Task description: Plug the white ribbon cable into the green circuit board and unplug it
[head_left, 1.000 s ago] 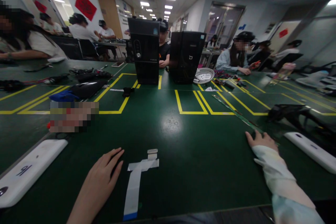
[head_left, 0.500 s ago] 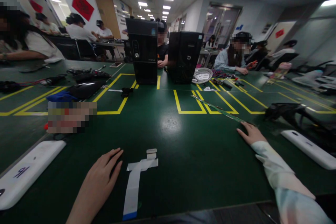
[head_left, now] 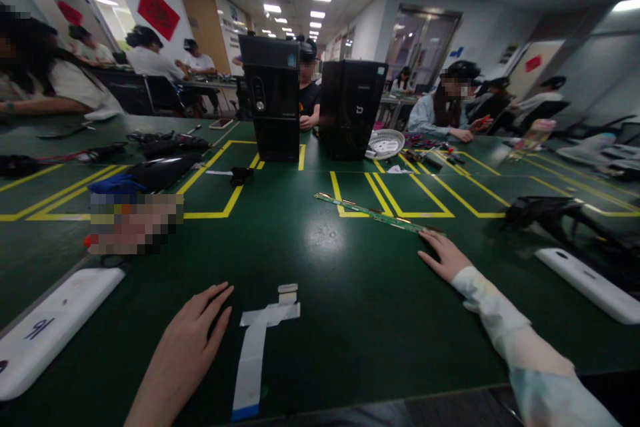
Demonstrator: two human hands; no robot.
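Observation:
My left hand (head_left: pixel 187 333) lies palm down on the green table, fingers stretched out, with nothing in it. Just to its right is a flat white ribbon cable (head_left: pixel 250 360) with a blue-ended tail and a connector at its far end. My right hand (head_left: pixel 447 257) is open, its thumb spread away from the other fingers. Those fingertips rest on the near right end of a long, narrow green circuit board strip (head_left: pixel 367 211). That end is partly hidden under them. The strip lies slanted on the table, its far end over toward the middle.
Two black computer towers (head_left: pixel 277 100) stand at the back. White slabs flank me, a marked one (head_left: pixel 60 330) left and another (head_left: pixel 587 283) right. A white basket (head_left: pixel 386 143), cables, a black strap-like object (head_left: pixel 545 220) and yellow tape lines lie around. Several people sit beyond.
My right hand has moved left across the table, and the circuit board strip has slid left with it, turning flatter across the view. My left hand and the ribbon cable have stayed put.

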